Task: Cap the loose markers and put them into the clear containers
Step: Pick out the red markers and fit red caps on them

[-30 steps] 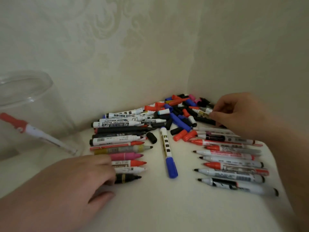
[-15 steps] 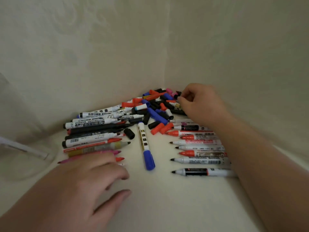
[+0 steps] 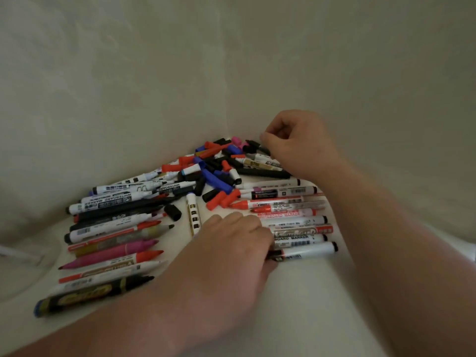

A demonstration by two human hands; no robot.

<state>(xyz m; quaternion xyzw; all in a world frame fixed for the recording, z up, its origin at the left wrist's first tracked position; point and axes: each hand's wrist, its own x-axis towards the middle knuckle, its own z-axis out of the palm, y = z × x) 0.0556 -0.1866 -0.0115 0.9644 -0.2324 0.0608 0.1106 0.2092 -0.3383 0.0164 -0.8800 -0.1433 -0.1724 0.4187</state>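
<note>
Lift nearest white marker [image 3: 309,251] clear with left hand [image 3: 231,246] curled round its tip end, then pick matching cap from cap pile [image 3: 219,173] with curled right hand [image 3: 298,148] (grasp undeterminable).

Two pale cream walls meet in a corner [image 3: 227,106] at 12 o'clock; left wall [image 3: 103,86] shows faint mottling, blurred; right wall [image 3: 373,73] plain; white surface [image 3: 304,313] fills 6 o'clock and runs up to both walls; light dim and even; soft shadow along wall foot at 9 o'clock.
</note>
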